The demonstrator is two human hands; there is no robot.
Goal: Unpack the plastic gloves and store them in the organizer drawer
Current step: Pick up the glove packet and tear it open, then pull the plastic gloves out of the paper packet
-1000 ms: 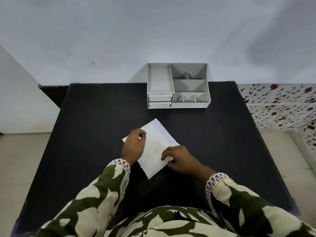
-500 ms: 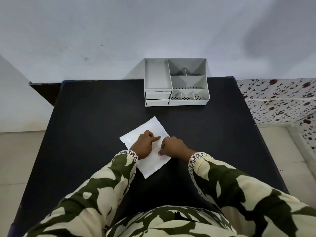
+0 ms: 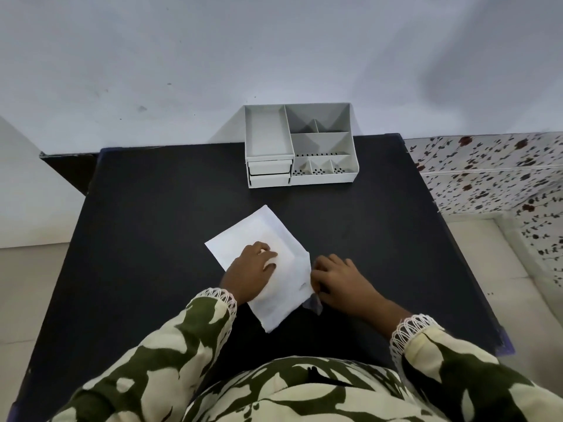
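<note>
A white paper packet (image 3: pixel 259 236) lies at an angle on the black table (image 3: pixel 152 239), in front of me. My left hand (image 3: pixel 251 271) presses flat on the packet's middle. My right hand (image 3: pixel 338 278) pinches the packet's right edge, where a bit of thin clear plastic (image 3: pixel 313 304) sticks out. The white organizer (image 3: pixel 300 147) stands at the table's far edge against the wall. Its two small drawers (image 3: pixel 269 173) at the front left are closed.
A pale wall rises behind the table. A floral-patterned surface (image 3: pixel 493 175) adjoins the table on the right. Light floor tiles (image 3: pixel 30 269) show on the left. My camouflage-patterned sleeves fill the bottom of the view.
My right hand has slid from the packet's middle to its right edge, and a piece of clear plastic now shows there. My left hand stays pressed on the packet.
</note>
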